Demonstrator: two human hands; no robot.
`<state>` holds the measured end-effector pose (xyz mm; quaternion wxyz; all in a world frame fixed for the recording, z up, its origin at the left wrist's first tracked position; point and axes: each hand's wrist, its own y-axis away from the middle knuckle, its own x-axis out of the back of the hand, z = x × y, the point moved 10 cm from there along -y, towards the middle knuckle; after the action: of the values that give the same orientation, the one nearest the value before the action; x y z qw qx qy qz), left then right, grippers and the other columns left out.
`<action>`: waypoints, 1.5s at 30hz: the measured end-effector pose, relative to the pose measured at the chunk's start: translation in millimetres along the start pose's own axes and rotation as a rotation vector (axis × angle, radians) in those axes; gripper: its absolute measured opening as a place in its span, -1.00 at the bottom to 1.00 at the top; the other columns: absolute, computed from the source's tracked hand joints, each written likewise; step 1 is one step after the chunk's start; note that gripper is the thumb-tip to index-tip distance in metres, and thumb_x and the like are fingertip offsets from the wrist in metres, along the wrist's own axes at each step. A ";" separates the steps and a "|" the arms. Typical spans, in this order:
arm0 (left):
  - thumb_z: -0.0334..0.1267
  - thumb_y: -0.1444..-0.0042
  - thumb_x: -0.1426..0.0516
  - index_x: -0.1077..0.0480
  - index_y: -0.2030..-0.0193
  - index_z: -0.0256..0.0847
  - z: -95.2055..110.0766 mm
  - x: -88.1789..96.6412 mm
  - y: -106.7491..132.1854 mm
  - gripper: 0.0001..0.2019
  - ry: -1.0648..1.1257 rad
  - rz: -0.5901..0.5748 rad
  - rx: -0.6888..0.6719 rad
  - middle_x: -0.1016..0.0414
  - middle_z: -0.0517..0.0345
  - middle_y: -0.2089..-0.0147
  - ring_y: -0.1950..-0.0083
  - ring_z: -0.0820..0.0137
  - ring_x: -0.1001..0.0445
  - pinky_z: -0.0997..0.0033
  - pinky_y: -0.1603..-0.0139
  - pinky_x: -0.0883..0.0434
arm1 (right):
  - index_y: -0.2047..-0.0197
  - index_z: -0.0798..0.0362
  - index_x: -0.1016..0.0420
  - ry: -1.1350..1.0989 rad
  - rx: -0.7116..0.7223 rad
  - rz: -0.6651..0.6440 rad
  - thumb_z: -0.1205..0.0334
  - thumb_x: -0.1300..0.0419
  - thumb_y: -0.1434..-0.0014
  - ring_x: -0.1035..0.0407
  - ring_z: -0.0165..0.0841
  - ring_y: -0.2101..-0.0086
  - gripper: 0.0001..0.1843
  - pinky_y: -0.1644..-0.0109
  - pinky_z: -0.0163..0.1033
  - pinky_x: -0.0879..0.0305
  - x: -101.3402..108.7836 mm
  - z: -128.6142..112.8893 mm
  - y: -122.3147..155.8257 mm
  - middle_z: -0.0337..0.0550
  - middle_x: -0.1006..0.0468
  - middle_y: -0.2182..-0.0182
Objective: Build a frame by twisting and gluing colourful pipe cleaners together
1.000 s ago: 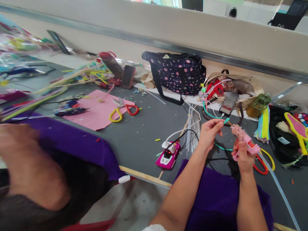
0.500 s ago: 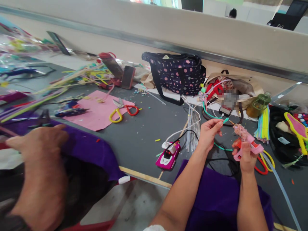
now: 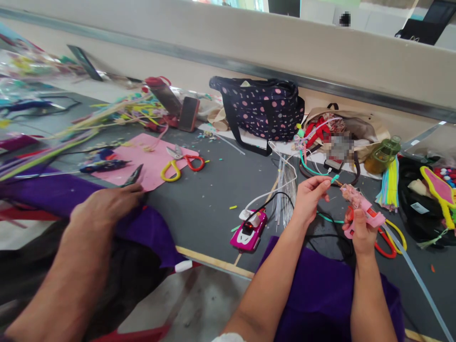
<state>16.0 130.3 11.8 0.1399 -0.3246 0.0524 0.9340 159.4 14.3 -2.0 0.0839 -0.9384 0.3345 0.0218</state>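
My right hand (image 3: 364,227) is wrapped round a pink glue gun (image 3: 372,216), whose front is crusted with pinkish lumps. Its metal tip points up and left. Between the thumb and fingertips of my left hand (image 3: 313,190) is a small turquoise piece (image 3: 335,179), and the gun's tip is close to it; whether they touch I cannot tell. A clear glue stick (image 3: 415,275) slants down to the right behind the gun. Red and yellow scissor handles (image 3: 388,244) lie partly hidden beyond my right hand. Purple cloth (image 3: 320,289) spreads beneath my forearms.
A magenta power adapter (image 3: 249,232) with plugs and cords sits left of my arm. A co-worker's hand (image 3: 107,204) holds pliers (image 3: 133,175) near pink paper (image 3: 142,156) and scissors (image 3: 176,164). Behind stand a dotted bag (image 3: 267,109), a bottle (image 3: 383,154) and pipe cleaners (image 3: 388,185).
My right hand has brought the glue gun slightly left, its tip nearer the turquoise piece. My left hand has hardly moved. The co-worker's hand with the pliers has shifted right.
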 end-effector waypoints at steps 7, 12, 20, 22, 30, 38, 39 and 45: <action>-0.19 0.18 -0.37 -0.55 0.36 -0.29 1.0 -1.5 0.5 -0.74 -0.002 -0.001 0.005 -0.44 0.22 0.46 0.57 0.64 -0.27 0.59 0.58 -0.31 | 0.55 0.08 -0.33 -0.008 0.044 0.015 -0.25 -0.25 0.00 -0.24 -0.50 0.72 -0.48 0.70 -0.38 -0.16 0.0 -7.8 0.1 -0.31 -0.35 0.67; -0.19 0.18 -0.37 -0.56 0.35 -0.29 1.1 -1.6 0.5 -0.75 0.002 0.003 0.006 -0.44 0.23 0.47 0.57 0.64 -0.26 0.58 0.58 -0.31 | 0.54 0.07 -0.32 0.002 0.032 -0.015 -0.22 -0.24 -0.02 -0.24 -0.50 0.72 -0.50 0.69 -0.37 -0.15 -2.4 -5.2 0.4 -0.31 -0.35 0.67; -0.20 0.18 -0.37 -0.56 0.36 -0.28 2.2 -1.7 1.5 -0.75 0.005 0.011 0.009 -0.44 0.22 0.47 0.57 0.63 -0.27 0.59 0.58 -0.31 | 0.56 0.08 -0.33 -0.005 0.036 0.021 -0.24 -0.26 0.01 -0.25 -0.49 0.73 -0.48 0.70 -0.37 -0.18 -1.3 -8.6 0.2 -0.30 -0.37 0.69; -0.20 0.18 -0.37 -0.56 0.36 -0.28 2.0 -1.2 1.4 -0.75 0.006 0.012 0.010 -0.43 0.23 0.47 0.57 0.64 -0.27 0.59 0.58 -0.31 | 0.54 0.09 -0.36 -0.003 0.025 0.027 -0.25 -0.26 0.02 -0.26 -0.49 0.73 -0.48 0.71 -0.38 -0.17 -0.4 -7.0 0.0 -0.29 -0.39 0.68; -0.19 0.17 -0.37 -0.56 0.36 -0.28 2.0 -0.6 1.0 -0.76 0.002 0.012 0.002 -0.45 0.21 0.45 0.57 0.64 -0.27 0.59 0.58 -0.31 | 0.48 0.11 -0.42 0.038 0.017 0.009 -0.23 -0.24 -0.01 -0.27 -0.48 0.73 -0.49 0.72 -0.40 -0.13 0.4 -3.5 0.9 -0.23 -0.47 0.65; -0.17 0.19 -0.38 -0.56 0.35 -0.28 1.5 -1.8 1.7 -0.73 0.007 0.010 0.011 -0.47 0.21 0.45 0.57 0.64 -0.26 0.59 0.57 -0.32 | 0.57 0.08 -0.33 -0.001 0.015 0.034 -0.26 -0.28 0.06 -0.25 -0.49 0.74 -0.46 0.72 -0.39 -0.16 0.1 -4.7 0.4 -0.30 -0.37 0.70; -0.17 0.19 -0.38 -0.56 0.35 -0.28 1.4 -1.6 1.6 -0.73 0.008 0.012 0.012 -0.47 0.20 0.46 0.57 0.64 -0.25 0.59 0.57 -0.32 | 0.57 0.08 -0.32 0.002 0.013 0.037 -0.26 -0.28 0.06 -0.24 -0.49 0.74 -0.46 0.72 -0.38 -0.17 0.6 -4.0 0.5 -0.30 -0.37 0.70; -0.18 0.20 -0.38 -0.56 0.36 -0.28 0.9 -0.8 1.0 -0.73 0.009 0.015 0.012 -0.46 0.21 0.47 0.57 0.63 -0.26 0.59 0.58 -0.30 | 0.56 0.08 -0.33 0.026 -0.003 0.025 -0.24 -0.28 0.03 -0.26 -0.47 0.73 -0.48 0.72 -0.38 -0.16 1.4 0.0 0.7 -0.29 -0.36 0.71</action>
<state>15.7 129.4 13.0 0.1347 -0.3273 0.0612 0.9333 160.1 12.9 -2.1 0.0779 -0.9345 0.3472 0.0111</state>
